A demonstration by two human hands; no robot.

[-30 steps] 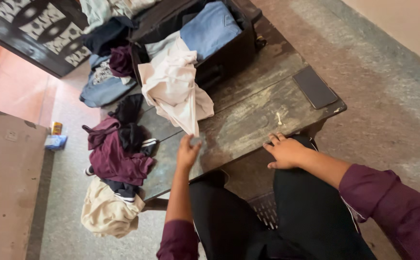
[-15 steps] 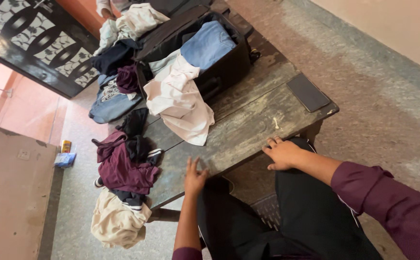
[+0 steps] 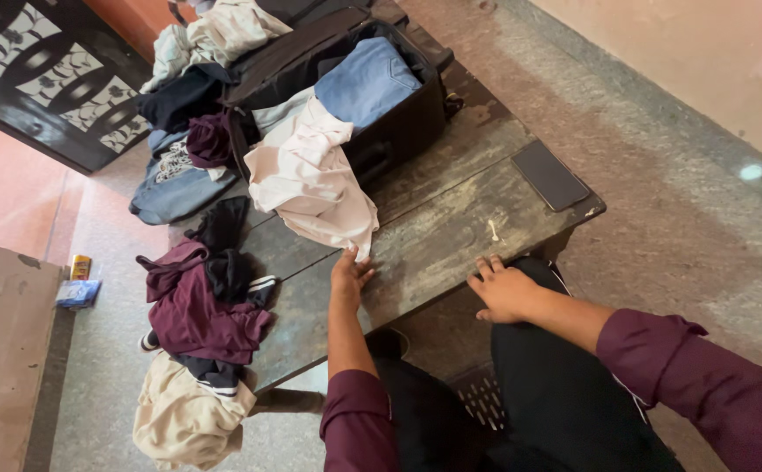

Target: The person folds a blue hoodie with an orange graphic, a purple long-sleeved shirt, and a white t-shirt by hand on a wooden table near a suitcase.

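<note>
**Hands at the edge of a worn table, pale shirt spilling from a suitcase**

Closest in, the person's dark trousers (image 3: 564,393) fill the bottom of the view, with maroon sleeves on both arms. The right hand (image 3: 505,288) rests on the right knee, right up against the near edge of the wooden table (image 3: 451,236), fingers loosely spread and holding nothing. The left hand (image 3: 347,274) lies flat on the tabletop, fingers apart and empty, its fingertips just touching the lowest corner of the pale pink shirt (image 3: 311,179).

That shirt hangs out of the open black suitcase (image 3: 389,131) and lies crumpled across the table planks, its hem nearest the left hand. Off the table's left edge, a maroon garment (image 3: 197,310) sits tangled with dark clothes, and below it a cream cloth (image 3: 180,419) droops toward the floor.

Farther along, a dark phone (image 3: 549,176) lies flat near the table's right corner, well apart from both hands. Inside the suitcase, folded blue jeans (image 3: 368,80) sit on top. Behind the case, more clothes are heaped: a blue printed top (image 3: 171,179), a dark navy piece and a light one. A black patterned metal door (image 3: 40,87) stands at the far left.
</note>
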